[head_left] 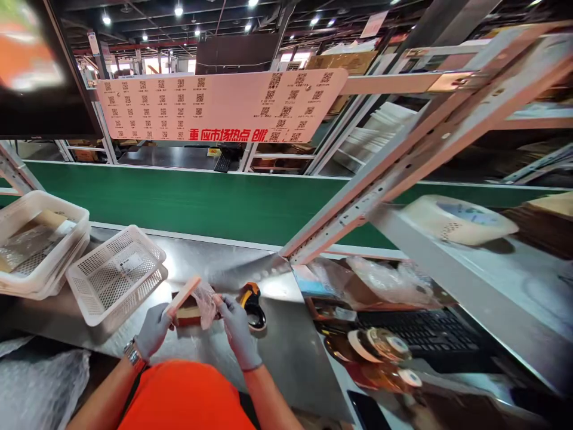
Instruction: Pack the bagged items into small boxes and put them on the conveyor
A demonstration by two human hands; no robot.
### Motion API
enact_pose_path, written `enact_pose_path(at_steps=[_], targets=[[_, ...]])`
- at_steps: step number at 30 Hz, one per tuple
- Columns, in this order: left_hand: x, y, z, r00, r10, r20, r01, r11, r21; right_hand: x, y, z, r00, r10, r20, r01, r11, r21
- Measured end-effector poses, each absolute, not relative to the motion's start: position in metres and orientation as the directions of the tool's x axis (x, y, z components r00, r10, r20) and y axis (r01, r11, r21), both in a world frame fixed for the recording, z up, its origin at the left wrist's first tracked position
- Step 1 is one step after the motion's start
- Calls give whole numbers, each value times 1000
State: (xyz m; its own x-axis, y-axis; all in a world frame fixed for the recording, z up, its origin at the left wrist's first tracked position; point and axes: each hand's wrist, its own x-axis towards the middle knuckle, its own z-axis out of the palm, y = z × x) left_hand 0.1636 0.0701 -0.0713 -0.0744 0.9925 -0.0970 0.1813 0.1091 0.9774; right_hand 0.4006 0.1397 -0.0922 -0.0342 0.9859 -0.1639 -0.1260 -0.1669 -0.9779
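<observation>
Clear wrap (206, 306) hangs pinched in right fingers (226, 307), strip (185, 294) in left (163, 318) — tape dispenser (253, 307) nearby.

White ceiling lamps (178, 10) burn against the gloom overhead. I see glare pooling near the far right corner of the steel counter (298, 364); beyond its right edge, the shelf (441, 286) smears with blur, stretched wide.

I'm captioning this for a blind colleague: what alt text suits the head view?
A gloved left hand holds a pale strip and a gloved right hand grips clear plastic over a metal workbench. A tape dispenser and a white basket sit nearby.
</observation>
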Motion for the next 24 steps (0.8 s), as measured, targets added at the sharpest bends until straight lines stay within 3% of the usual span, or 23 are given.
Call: enact_pose_path(at_steps=[10, 15, 20, 22, 24], targets=[[153, 44, -68, 10, 989, -147, 514, 121, 849, 402, 136, -74, -70, 994, 90, 88, 96, -992], [160, 47, -73, -59, 993, -102, 528, 117, 841, 393, 123, -84, -259, 950, 172, 209, 229, -951], [172, 59, -87, -46, 978, -205, 430, 205, 879, 381, 100, -97, -494, 830, 260, 269, 430, -862], [173, 62, -96, -56, 965, -257, 417, 256, 872, 380, 93, -100, -565, 793, 228, 234, 419, -877], [174, 63, -105, -64, 954, -294, 450, 291, 844, 379, 88, -103, -561, 813, 157, 179, 304, -935]])
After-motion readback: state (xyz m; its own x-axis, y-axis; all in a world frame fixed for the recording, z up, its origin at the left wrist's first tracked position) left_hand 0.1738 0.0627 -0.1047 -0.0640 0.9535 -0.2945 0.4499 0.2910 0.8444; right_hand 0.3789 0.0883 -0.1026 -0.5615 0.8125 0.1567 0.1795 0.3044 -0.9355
